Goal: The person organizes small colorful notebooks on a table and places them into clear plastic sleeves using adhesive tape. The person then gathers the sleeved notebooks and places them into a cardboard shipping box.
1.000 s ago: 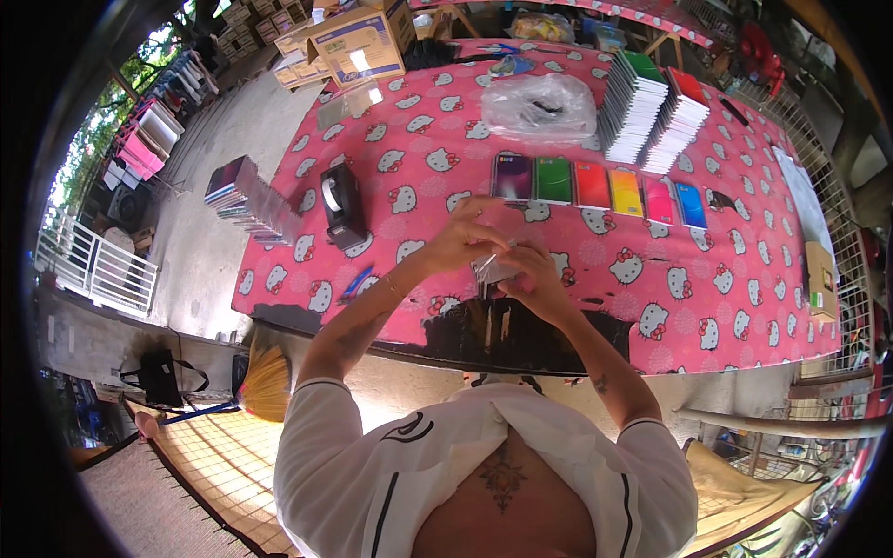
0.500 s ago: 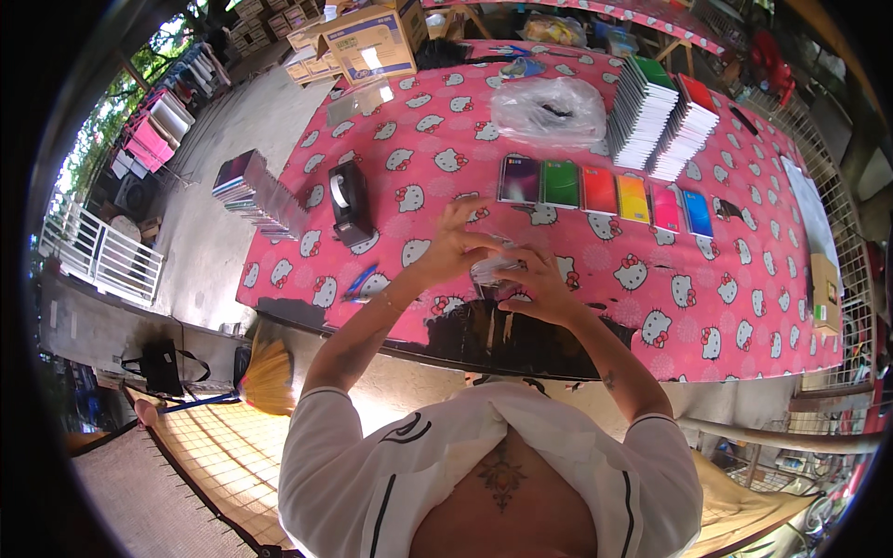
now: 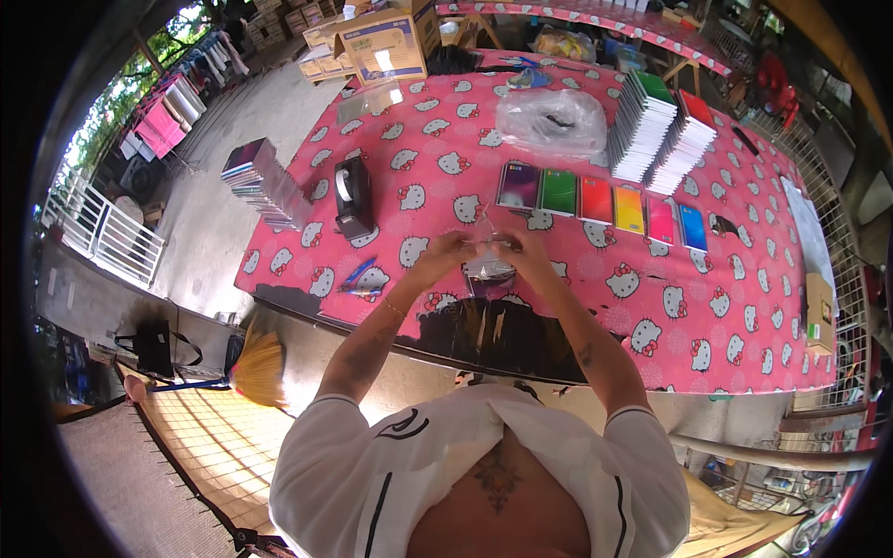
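At the near middle of the table, a small dark-covered bundle in clear plastic [image 3: 488, 271] lies between my hands. My left hand [image 3: 449, 255] pinches the plastic from the left, and my right hand [image 3: 523, 249] pinches it from the right. Their fingertips almost meet at the far end of the bundle. A thin clear flap stands up beyond the fingers. Several small spiral notebooks, among them a green notebook [image 3: 557, 192] and a yellow notebook [image 3: 629, 210], form a row beyond my right hand. A black tape dispenser [image 3: 353, 197] stands beyond my left hand.
Two tall notebook stacks, one topped green [image 3: 642, 126] and one red [image 3: 679, 144], rise at the back right beside crumpled clear plastic [image 3: 553, 121]. Packaged notebooks [image 3: 265, 184] lean at the left edge. Blue pens [image 3: 358, 276] lie near my left forearm. A cardboard box [image 3: 386, 45] sits at the back.
My left hand has come down from a raised, spread pose and now grips the plastic beside my right hand. Both hands are closer together over the bundle. The view has shifted slightly.
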### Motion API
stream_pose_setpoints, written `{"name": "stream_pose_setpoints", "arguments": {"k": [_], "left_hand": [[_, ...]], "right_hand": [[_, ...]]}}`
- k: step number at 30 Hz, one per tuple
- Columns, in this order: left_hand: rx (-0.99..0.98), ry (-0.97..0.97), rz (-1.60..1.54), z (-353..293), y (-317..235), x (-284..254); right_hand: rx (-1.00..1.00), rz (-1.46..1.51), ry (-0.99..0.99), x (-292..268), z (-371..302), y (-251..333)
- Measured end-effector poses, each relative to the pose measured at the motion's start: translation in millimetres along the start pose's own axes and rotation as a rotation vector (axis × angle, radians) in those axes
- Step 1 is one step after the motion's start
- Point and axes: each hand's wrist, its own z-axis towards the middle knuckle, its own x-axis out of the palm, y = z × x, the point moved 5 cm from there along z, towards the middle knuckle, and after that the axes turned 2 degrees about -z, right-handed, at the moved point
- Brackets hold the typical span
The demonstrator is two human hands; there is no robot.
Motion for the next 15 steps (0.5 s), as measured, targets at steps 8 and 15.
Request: {"name": "stream_pose_setpoints", "arguments": {"k": [8,15], "left_hand": [[0.703,0.043,0.915,-50,-55,23],[0.639,-0.075,1.036,-69,-48,34]], "right_hand": [[-0.635,-0.455,0.017,13,-37,65],[-0.516,-0.609,-0.092,19,-49,23]]}}
